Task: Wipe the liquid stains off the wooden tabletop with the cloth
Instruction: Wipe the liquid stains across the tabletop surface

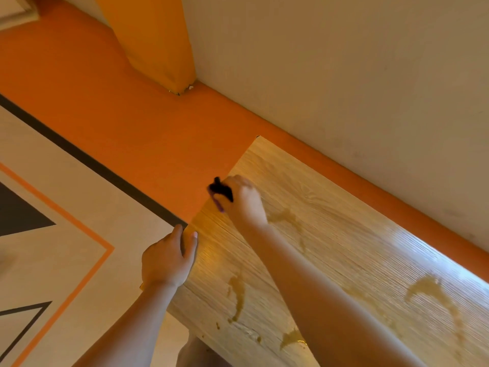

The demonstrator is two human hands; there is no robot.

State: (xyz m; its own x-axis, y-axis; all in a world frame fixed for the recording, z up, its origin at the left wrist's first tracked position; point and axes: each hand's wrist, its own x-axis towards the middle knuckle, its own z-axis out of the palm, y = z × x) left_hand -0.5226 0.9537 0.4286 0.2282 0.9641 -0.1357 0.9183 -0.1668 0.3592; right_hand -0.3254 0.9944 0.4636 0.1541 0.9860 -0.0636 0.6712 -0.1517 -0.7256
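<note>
Plainly, two bare hands are seen at one wooden tabletop [344, 234]. One dark cloth [221, 190] is held bunched in the right hand [244, 200], whose fingers are curled round it, at the tabletop's short far edge. The left hand [166, 260] is closed on the near corner of that same edge, with the thumb laid on top. Four larger yellow-brown stains are counted on the wood: a smear [287, 218] just beside the right wrist, a streak [236, 295] between the two forearms, a puddle [291, 337] near the front edge, partly hidden by the right forearm, and an arc [434, 290] well to the right. A few small drops [217, 325] are scattered near the front edge. One orange floor [132, 115] and one pale wall [344, 62] are seen beyond.
</note>
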